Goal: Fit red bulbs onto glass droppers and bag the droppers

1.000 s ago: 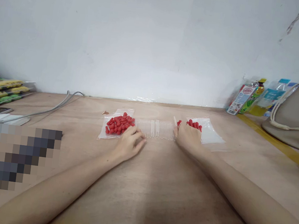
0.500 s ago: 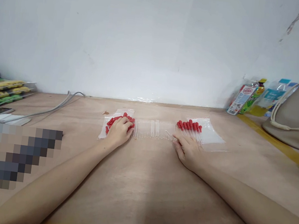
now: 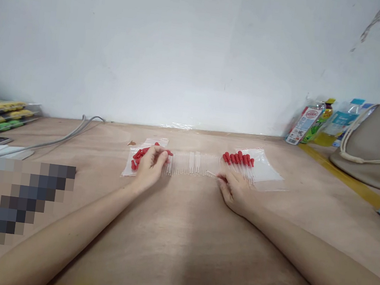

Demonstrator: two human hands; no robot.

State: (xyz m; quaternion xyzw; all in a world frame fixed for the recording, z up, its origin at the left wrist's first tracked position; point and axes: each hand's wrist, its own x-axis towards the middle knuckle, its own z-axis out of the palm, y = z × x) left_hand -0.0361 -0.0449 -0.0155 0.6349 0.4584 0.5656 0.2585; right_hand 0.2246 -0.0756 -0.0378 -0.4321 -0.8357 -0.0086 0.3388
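Note:
My left hand [image 3: 148,169] pinches a red rubber dropper bulb [image 3: 169,153] between thumb and fingertips. Beneath and beside that hand, several loose red bulbs [image 3: 137,154] lie on a clear plastic bag [image 3: 127,167]. A thin glass dropper tube [image 3: 211,174] is gripped in my right hand [image 3: 237,190], its free end pointing left. Between the hands, many glass tubes [image 3: 182,162] lie side by side in a row. Just beyond my right fingers rest several droppers with red bulbs [image 3: 240,158] on their tubes, partly on a second plastic bag [image 3: 268,168].
At the right stand a carton [image 3: 305,125], drink bottles [image 3: 339,126] and a beige bag [image 3: 377,142]. A grey cable [image 3: 68,136] and packs of yellow and green items [image 3: 2,119] lie at the left. A white wall [image 3: 200,60] rises behind the table.
My left hand has lifted slightly off the pile with a red bulb in its fingertips. The right hand has picked up the glass tube and turned it flatter. The view has shifted slightly.

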